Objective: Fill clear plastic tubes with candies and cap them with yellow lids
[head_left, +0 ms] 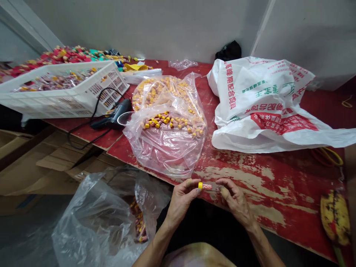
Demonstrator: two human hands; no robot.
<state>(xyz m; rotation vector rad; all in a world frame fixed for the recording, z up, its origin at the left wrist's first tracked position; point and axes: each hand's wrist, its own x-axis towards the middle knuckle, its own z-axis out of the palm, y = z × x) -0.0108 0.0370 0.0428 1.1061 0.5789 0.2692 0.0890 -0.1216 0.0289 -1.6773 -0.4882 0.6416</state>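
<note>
Between my two hands is a small clear tube (206, 186) with a yellow cap and pink and white bits inside, lying level above the table's front edge. My left hand (185, 196) pinches it at the yellow cap. My right hand (233, 196) pinches clear, film-like material at the other end. Just beyond them, an open clear plastic bag (172, 155) holds many yellow-capped tubes (166, 119). Below the table edge at the left, another clear bag (94, 222) contains more tubes (138, 222).
White basket (80, 98) of wrapped items at left, beside a black corded tool (119, 113). Colourful pile (69, 55) behind it. White printed sack (258, 100) on the red table (250, 178). Yellow, dark-spotted object (335, 218) at right; cardboard (55, 163) below left.
</note>
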